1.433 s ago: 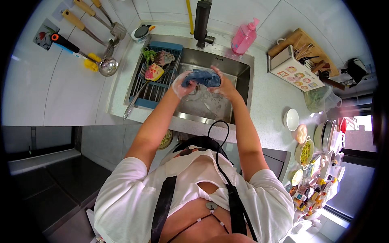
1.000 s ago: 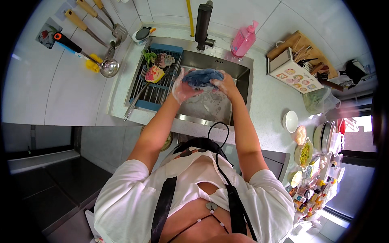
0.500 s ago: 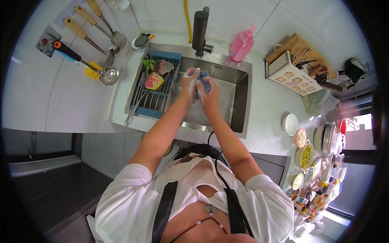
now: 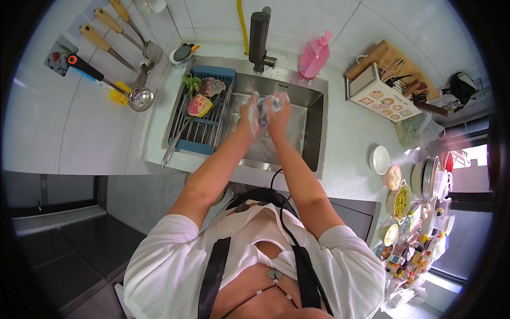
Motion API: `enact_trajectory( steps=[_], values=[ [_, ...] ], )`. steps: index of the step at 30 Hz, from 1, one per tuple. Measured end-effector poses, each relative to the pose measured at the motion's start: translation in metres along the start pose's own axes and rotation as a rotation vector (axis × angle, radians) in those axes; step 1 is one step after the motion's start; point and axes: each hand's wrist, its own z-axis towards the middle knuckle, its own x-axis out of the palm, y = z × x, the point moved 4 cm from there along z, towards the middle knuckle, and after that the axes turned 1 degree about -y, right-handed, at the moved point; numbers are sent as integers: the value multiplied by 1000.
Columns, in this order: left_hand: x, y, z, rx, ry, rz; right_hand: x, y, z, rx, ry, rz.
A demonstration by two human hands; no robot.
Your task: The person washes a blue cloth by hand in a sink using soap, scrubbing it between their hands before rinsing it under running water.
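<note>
Foamy fingers (image 4: 282, 97) of the left hand (image 4: 248, 114) and right hand (image 4: 280, 112) are gripping one blue cloth (image 4: 262, 108) over one sink (image 4: 314, 127); one pink bottle (image 4: 313, 58) is standing behind, three wooden-handled utensils (image 4: 110, 21) are hanging at left.

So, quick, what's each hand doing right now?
Left hand: closed, holding a crumpled, soapy blue cloth.
Right hand: closed, holding that same cloth.

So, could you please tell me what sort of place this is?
It looks like a kitchen, probably in a home: there is a steel sink, a blue draining rack over its left side, and a ladle hanging on the wall.
</note>
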Motion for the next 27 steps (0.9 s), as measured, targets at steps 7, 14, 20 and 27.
enact_trajectory(
  steps=[7,14,20,27],
  values=[
    [-20,-3,22,-62,119,38,8,22,-13,-166,62,-58],
    [-9,7,11,0,46,133,-3,-35,5,264,8,5],
    [-28,5,29,-107,174,104,4,12,-22,-66,-13,-73],
    [-30,37,47,-174,329,-8,-11,-41,10,27,65,-425]
  ],
)
